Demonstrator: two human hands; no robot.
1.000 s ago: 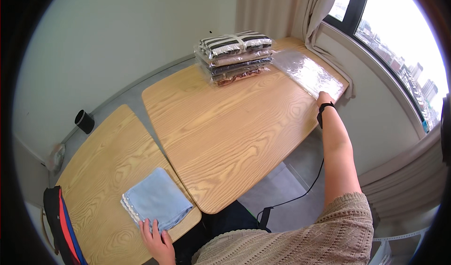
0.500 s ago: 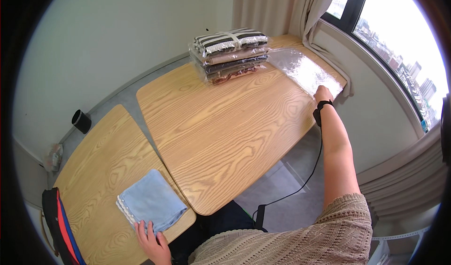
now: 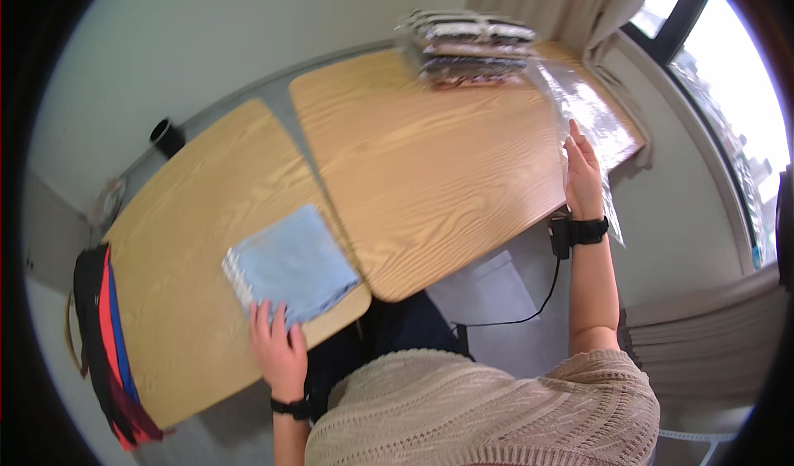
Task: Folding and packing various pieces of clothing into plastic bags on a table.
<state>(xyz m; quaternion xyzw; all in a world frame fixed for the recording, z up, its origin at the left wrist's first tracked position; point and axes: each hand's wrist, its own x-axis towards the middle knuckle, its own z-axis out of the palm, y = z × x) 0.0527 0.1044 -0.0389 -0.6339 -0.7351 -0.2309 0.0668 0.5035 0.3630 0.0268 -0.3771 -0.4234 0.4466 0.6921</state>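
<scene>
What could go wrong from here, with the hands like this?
The clear plastic sheet reaches past the edge of the right table beside the right hand, so it might slip off. The black cable running from the right wrist device could catch on that edge. The folded light-blue cloth lies close to the edge of the left table, under the left hand; a careless pull might spoil its folds.

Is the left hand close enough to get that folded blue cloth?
Yes, it looks so: the left hand is right at the near edge of the folded blue cloth, and nothing seems to lie on top.
</scene>
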